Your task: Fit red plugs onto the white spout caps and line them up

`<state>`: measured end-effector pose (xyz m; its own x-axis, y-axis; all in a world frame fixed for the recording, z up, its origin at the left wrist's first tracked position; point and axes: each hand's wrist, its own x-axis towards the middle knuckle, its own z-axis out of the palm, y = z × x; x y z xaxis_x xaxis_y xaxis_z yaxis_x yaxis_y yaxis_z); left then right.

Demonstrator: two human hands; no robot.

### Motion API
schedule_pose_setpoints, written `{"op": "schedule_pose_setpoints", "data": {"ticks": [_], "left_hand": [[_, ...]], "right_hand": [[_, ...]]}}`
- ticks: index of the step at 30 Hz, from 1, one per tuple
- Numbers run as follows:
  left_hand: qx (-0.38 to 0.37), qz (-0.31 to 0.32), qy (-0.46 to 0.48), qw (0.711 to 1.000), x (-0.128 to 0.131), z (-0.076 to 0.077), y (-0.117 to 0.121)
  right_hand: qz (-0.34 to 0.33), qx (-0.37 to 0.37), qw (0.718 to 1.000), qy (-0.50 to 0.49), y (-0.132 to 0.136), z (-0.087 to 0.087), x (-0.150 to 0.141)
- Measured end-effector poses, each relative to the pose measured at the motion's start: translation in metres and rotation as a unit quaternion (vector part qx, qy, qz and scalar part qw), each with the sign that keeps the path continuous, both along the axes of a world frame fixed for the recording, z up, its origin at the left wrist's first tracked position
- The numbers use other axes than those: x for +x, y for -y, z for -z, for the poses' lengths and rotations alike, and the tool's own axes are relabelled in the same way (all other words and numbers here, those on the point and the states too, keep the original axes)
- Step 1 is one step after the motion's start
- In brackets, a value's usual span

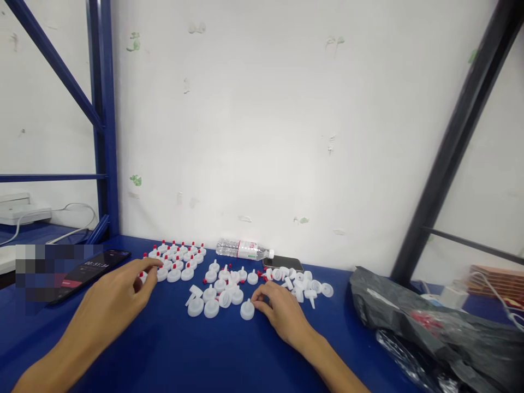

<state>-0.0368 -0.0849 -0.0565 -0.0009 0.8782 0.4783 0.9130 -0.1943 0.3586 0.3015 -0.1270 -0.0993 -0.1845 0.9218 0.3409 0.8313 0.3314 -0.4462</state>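
Note:
On the blue table (172,349) lie several white plastic caps (219,292) and small red plugs (241,282). A tidy group of white caps with red tips (176,256) stands at the back left. My left hand (118,297) reaches to the front edge of that group, its fingers curled around a cap with a red tip. My right hand (278,308) rests among the loose caps, fingertips pinched together beside a white cap (247,310); what they hold is too small to name.
A phone showing a timer (92,270) lies at the left. A plastic water bottle (243,249) lies on its side by the wall, next to a dark phone (283,262). A dark plastic bag (429,322) fills the right. Blue rack posts (102,120) stand left.

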Motion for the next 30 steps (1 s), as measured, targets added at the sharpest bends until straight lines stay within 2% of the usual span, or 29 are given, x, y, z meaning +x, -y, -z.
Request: {"op": "schedule_pose_setpoints", "data": {"ticks": [4, 7, 11, 13, 15, 18, 22, 27, 30], "left_hand": [[0.008, 0.111, 0.023, 0.994, 0.043, 0.010, 0.025], [-0.024, 0.206, 0.024, 0.978, 0.072, 0.023, 0.041], [-0.098, 0.249, 0.022, 0.963, 0.085, 0.040, 0.049], [-0.153, 0.273, 0.022, 0.950, 0.084, 0.044, 0.051], [-0.197, 0.286, 0.014, 0.938, 0.086, 0.044, 0.053], [-0.222, 0.277, -0.005, 0.935, 0.097, 0.040, 0.059], [-0.220, 0.274, -0.012, 0.936, 0.108, 0.042, 0.062], [-0.195, 0.282, -0.005, 0.939, 0.106, 0.050, 0.057], [-0.201, 0.273, -0.008, 0.941, 0.105, 0.049, 0.056]], "right_hand": [[-0.005, 0.007, 0.999, -0.050, 0.004, -0.004, -0.002], [-0.027, -0.035, 0.991, -0.127, 0.005, -0.006, -0.006], [-0.129, -0.104, 0.962, -0.219, 0.009, -0.005, -0.015], [-0.152, -0.124, 0.948, -0.250, 0.011, -0.005, -0.019], [-0.146, -0.118, 0.945, -0.267, 0.012, -0.008, -0.021], [-0.120, -0.102, 0.950, -0.271, 0.013, -0.013, -0.020], [-0.121, -0.128, 0.940, -0.291, 0.013, -0.017, -0.018], [-0.158, -0.163, 0.913, -0.340, 0.018, -0.020, -0.022], [-0.168, -0.172, 0.915, -0.325, 0.021, -0.020, -0.024]]}}
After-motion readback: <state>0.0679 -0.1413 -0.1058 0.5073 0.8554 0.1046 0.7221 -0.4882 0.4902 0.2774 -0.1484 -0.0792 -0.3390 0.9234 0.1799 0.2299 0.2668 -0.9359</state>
